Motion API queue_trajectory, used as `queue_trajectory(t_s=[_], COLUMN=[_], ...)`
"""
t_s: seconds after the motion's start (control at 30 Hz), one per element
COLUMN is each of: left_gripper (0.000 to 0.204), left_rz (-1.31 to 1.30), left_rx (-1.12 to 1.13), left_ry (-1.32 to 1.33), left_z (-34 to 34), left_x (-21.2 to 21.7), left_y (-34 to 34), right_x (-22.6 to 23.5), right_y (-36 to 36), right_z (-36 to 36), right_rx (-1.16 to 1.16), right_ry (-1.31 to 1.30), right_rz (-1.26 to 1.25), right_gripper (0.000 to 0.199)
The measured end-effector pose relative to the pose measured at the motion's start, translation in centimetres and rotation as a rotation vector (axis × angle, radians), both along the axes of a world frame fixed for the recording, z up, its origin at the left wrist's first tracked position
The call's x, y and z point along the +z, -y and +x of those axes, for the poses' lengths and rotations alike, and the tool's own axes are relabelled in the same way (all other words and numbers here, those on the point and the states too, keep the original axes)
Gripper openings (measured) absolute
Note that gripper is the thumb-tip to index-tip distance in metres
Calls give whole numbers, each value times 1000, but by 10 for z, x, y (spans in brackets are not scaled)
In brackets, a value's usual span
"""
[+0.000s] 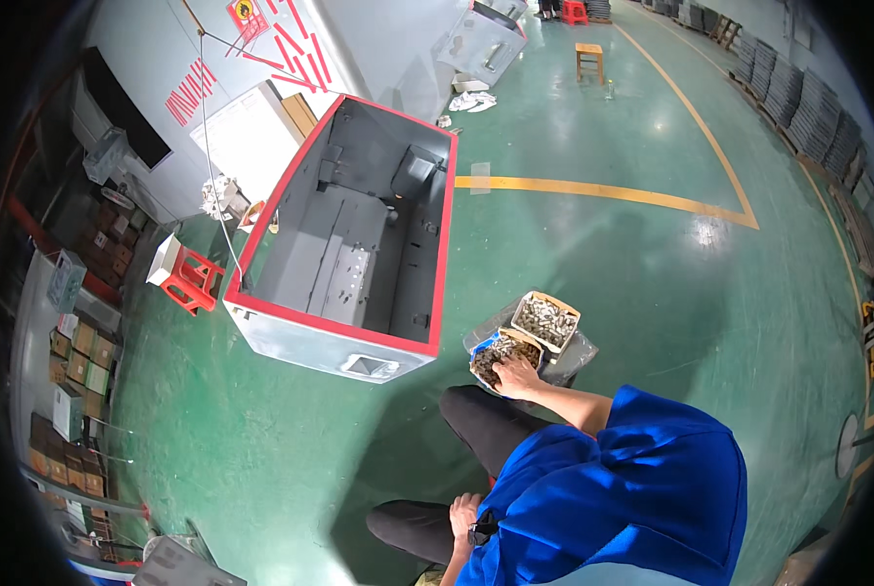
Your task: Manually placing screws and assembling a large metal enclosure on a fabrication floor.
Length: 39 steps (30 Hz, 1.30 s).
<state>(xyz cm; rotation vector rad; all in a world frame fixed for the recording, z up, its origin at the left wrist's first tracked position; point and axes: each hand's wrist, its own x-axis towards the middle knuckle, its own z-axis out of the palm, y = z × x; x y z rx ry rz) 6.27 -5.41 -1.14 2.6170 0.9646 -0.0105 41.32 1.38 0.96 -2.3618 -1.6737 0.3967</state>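
My right hand [517, 378] reaches down into a carton of small dark metal parts [496, 357], lined with something blue. Its fingers are bent together among the parts, and the tips are hidden. Just beyond it, touching the carton, is a second box of small lighter metal pieces [546, 321]. Both boxes sit on a low grey stool-like support [576, 359]. My left hand [464, 512] lies on my leg, fingers laid against the dark trousers; a small black object [482, 528] is right beside it.
A large grey metal cabinet shell [334, 349] with a red rim lies open-side up ahead on the left. Behind it stands a red plastic stool [193, 280]. Farther off are a wooden stool [589, 62] and stacked grey panels [810, 107]. Yellow lines [603, 194] mark the green floor.
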Motion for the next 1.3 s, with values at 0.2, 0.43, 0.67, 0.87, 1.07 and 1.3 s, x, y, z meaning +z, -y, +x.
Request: queue_trajectory(t_s=[0.2, 0.43, 0.67, 0.87, 1.07, 1.3], left_gripper=[22, 22, 23, 24, 24, 25], left_rz=[-293, -369, -385, -390, -399, -411], left_rx=[66, 167, 207, 225, 245, 257], left_ry=[33, -22, -28, -32, -40, -47], left_z=[34, 33, 31, 32, 32, 31], left_x=[-21, -18, -14, -13, -13, -14], left_y=[-7, -5, -6, -8, -9, -7], right_x=[2, -4, 1, -2, -8, -10], right_y=[1, 3, 3, 4, 2, 2], right_z=[-1, -2, -2, -1, 0, 1], right_rx=[-6, -14, -4, -13, -12, -13], right_ry=[-17, -21, -3, -26, -34, -6], right_rz=[2, 22, 43, 41, 35, 42], right_gripper=[43, 41, 39, 40, 41, 39])
